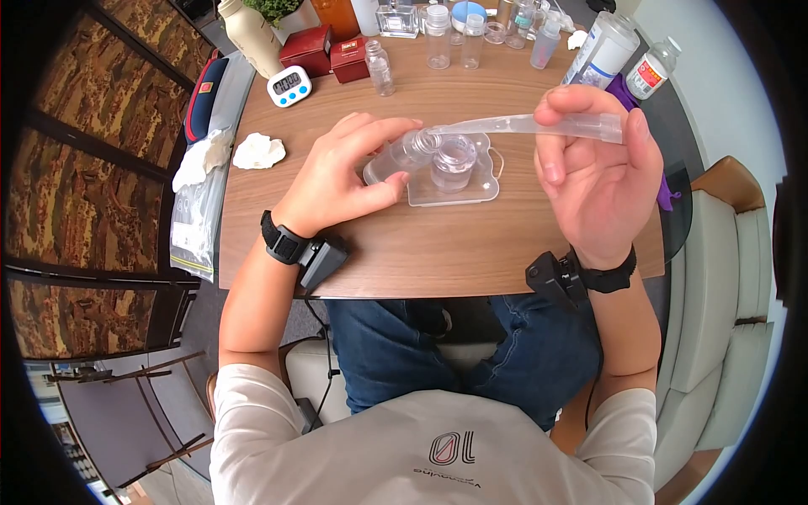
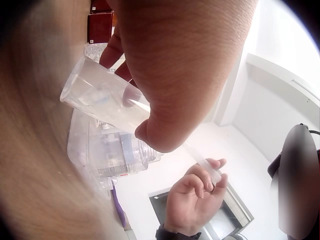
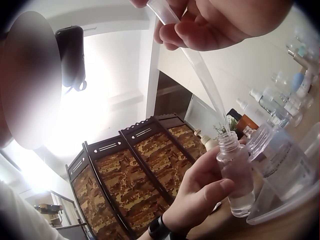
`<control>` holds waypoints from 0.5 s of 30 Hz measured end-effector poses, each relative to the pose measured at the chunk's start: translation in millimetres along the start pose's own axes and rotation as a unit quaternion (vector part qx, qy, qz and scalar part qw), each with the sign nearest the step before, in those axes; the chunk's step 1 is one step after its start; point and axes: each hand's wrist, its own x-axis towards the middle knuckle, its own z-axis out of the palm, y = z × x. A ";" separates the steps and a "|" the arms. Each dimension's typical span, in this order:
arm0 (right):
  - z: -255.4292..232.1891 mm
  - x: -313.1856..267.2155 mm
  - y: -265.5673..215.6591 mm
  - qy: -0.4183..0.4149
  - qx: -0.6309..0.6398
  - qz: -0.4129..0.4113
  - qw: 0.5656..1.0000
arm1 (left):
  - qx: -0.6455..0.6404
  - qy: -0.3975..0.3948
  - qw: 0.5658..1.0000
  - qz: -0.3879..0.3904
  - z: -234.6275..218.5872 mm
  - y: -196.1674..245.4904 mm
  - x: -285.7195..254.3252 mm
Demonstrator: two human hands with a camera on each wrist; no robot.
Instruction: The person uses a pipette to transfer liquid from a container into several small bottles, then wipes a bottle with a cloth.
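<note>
My left hand (image 1: 337, 172) grips a small clear bottle (image 1: 383, 166) between thumb and fingers, its uncapped neck leaning right. In the right wrist view some clear liquid shows low in the bottle (image 3: 242, 202). With its fingers and thumb, my right hand (image 1: 602, 189) holds a translucent plastic dropper (image 1: 497, 125) by its wide end. The dropper's thin tip reaches the bottle's mouth (image 3: 228, 137). Just right of the bottle, a round clear jar (image 1: 452, 172) stands on a shallow clear plastic tray (image 1: 484, 194) with a loop at its right side.
Along the back are a clear small bottle (image 1: 380, 71), a white timer (image 1: 289, 86), dark red boxes (image 1: 306, 52) and several more bottles. A crumpled tissue (image 1: 259, 151) lies left of my left hand. A large white-labelled bottle (image 1: 602, 50) stands behind my right hand.
</note>
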 end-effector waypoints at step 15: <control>0.1 -0.3 0.0 -0.005 0.007 -0.003 1.000 | 0.002 0.000 1.000 0.000 -0.1 -0.3 0.0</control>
